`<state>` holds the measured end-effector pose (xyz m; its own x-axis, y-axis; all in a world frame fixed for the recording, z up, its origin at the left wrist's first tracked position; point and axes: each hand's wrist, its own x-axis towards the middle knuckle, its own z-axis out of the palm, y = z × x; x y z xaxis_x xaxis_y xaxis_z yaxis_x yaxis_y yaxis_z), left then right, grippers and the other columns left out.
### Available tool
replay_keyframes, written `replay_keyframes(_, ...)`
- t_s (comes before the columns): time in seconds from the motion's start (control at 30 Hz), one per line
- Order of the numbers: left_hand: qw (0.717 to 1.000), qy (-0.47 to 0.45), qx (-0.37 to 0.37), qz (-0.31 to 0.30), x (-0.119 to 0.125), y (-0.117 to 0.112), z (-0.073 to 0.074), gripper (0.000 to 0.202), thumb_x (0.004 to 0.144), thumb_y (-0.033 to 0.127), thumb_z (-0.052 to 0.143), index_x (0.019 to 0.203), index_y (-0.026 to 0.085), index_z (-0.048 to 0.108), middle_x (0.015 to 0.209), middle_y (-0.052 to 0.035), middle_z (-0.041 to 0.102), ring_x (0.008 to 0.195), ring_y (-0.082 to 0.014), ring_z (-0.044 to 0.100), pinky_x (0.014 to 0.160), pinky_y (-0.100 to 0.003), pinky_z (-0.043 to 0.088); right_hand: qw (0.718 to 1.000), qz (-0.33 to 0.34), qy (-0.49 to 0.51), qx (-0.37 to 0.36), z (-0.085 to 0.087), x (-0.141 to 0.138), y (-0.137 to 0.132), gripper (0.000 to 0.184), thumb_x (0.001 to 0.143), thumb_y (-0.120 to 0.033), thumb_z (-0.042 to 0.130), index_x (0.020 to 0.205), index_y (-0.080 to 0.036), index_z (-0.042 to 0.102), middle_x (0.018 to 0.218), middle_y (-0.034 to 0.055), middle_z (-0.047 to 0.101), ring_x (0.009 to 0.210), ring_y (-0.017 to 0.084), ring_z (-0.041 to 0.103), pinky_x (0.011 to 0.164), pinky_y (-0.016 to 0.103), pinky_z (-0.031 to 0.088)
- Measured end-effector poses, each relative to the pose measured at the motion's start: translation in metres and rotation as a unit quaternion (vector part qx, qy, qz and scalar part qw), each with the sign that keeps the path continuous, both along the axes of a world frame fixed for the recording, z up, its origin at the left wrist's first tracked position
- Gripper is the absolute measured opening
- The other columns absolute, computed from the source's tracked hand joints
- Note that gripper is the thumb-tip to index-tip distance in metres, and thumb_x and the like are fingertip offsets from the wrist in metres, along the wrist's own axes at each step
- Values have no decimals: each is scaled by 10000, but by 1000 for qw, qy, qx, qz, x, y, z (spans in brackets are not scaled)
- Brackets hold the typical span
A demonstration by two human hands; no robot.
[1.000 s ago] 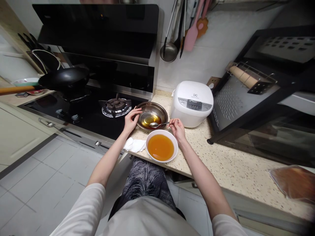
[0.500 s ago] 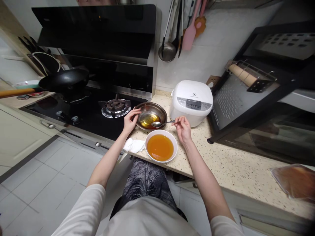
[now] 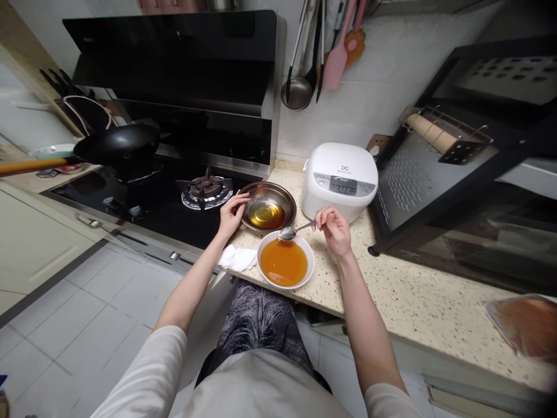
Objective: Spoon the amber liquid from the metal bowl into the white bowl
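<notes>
My right hand point(image 3: 334, 231) is closed round the handle of a metal spoon point(image 3: 288, 233). The spoon's head hangs over the far rim of a white bowl point(image 3: 310, 271) that holds orange-brown liquid point(image 3: 282, 262). Just behind it stands a wide stainless steel bowl point(image 3: 278, 194) with yellow-amber liquid point(image 3: 266, 215) at its bottom. On that bowl's left rim, my left hand point(image 3: 234, 213) grips with fingers over the edge. A crumpled white tissue point(image 3: 238, 258) lies left of the white bowl.
A white rice cooker point(image 3: 342, 183) stands behind my right hand. To the left is a black gas hob point(image 3: 169, 209) with a wok point(image 3: 122, 142). Utensils, including a skimmer point(image 3: 297, 93), hang on the wall. A dark rack point(image 3: 404, 186) and a plastic-wrapped brown item point(image 3: 524, 325) are at right.
The spoon has moved from over the steel bowl toward me, to the white bowl's far rim. My right hand shifted slightly right and nearer; my left hand stayed on the steel bowl.
</notes>
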<state>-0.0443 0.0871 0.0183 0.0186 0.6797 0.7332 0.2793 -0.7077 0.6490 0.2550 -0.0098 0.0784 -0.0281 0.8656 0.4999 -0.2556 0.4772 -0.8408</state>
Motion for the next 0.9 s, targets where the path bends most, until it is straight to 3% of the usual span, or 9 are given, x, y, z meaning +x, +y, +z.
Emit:
replay_keyframes(0.17,1000,-2,0,1,0,1,-1,188,951,273,589,1017,217,756,1220,-77,728,1249,-241,643,1212,-523,402,995,11,-92,26,10,0,-17,400,897,-578,631,726,-217,613,666,25,549,635,170,493,603,330,404)
replay_keyframes(0.3,1000,-8,4,-5,1,0,1,187,949,269,589,1008,218,759,1208,-78,730,1213,-234,662,1213,-522,401,996,-3,-79,39,13,1,-20,387,905,-559,632,730,-216,606,666,21,542,629,164,496,600,327,403)
replay_keyframes(0.57,1000,-13,6,-3,2,1,-1,192,949,271,582,1004,210,756,1210,-84,731,1223,-236,657,1212,-541,395,998,-42,37,4,3,4,29,402,859,-595,680,743,-232,553,673,-8,553,571,130,452,571,286,433)
replay_keyframes(0.73,1000,-22,11,-7,2,2,-2,192,943,256,587,1010,217,762,1204,-83,735,1218,-239,660,1208,-555,396,999,-47,17,-6,-2,-9,58,432,841,-637,672,746,-229,565,698,-6,590,587,126,480,595,280,456)
replay_keyframes(0.9,1000,-25,10,-12,2,3,-4,199,942,252,584,1018,224,765,1212,-81,733,1240,-245,651,1225,-566,375,999,-34,13,-31,-20,-27,69,469,829,-671,659,740,-222,560,715,-10,607,580,111,503,581,265,449)
